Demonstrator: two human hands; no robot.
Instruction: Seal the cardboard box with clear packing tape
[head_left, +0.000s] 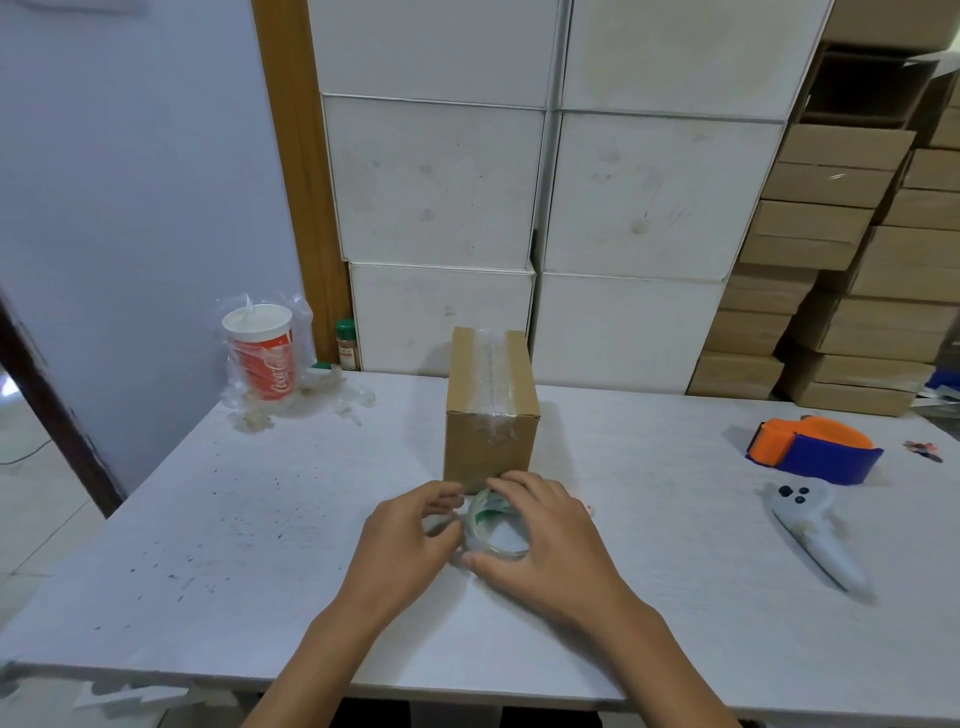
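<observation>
Cardboard box (491, 410) sits mid-frame on the white table (208, 519), top seam already taped, so with right hand (540, 535) wrapped around the clear tape roll (493, 535), I'd let the left hand (410, 535) fingertips pinching the loose end peel slow and straight.

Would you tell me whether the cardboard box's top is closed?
Closed: the cardboard box has flat flaps with clear tape along the seam.
</observation>
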